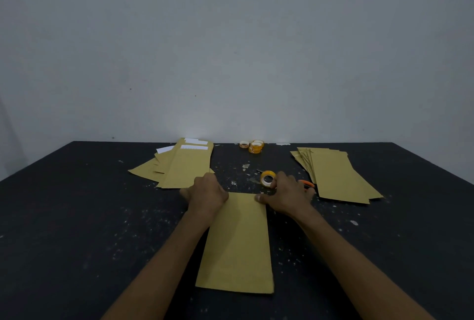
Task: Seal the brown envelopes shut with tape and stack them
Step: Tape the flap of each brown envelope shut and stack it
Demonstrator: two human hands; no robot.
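Plain grey-white wall (230, 37) behind, dark speckled table (77, 217) below it. Toward the left of the tabletop, a loosely fanned left pile (184, 168) of brown envelopes, white sheets (194, 147) poking from the far ends of the upper ones. Just right of that pile's near corner, the left hand (207, 191), back turned up, fingers curled down over the far left corner of the single envelope (238, 242) and gripping there, fingertips hidden. Flat and lengthwise at centre front, that single envelope, plain side up, near end toward the front of the table, far end spanned by both hands. Well behind, close to the wall, spare tape rolls (252, 145), small and orange-yellow, bunched together. Closer in, on edge just beyond the envelope's far right corner, the tape roll (267, 178). Next, the right hand (287, 194), thumb laid on the envelope's far right corner, fingers bent beside the tape roll; cannot tell whether touching the roll, nor whether pinching the corner or merely pressing it. Peeking out from behind that hand, orange-handled scissors (306, 184), mostly hidden. Toward the right, the right stack (338, 176) of brown envelopes, slightly fanned, all plain brown, apart from the single envelope.
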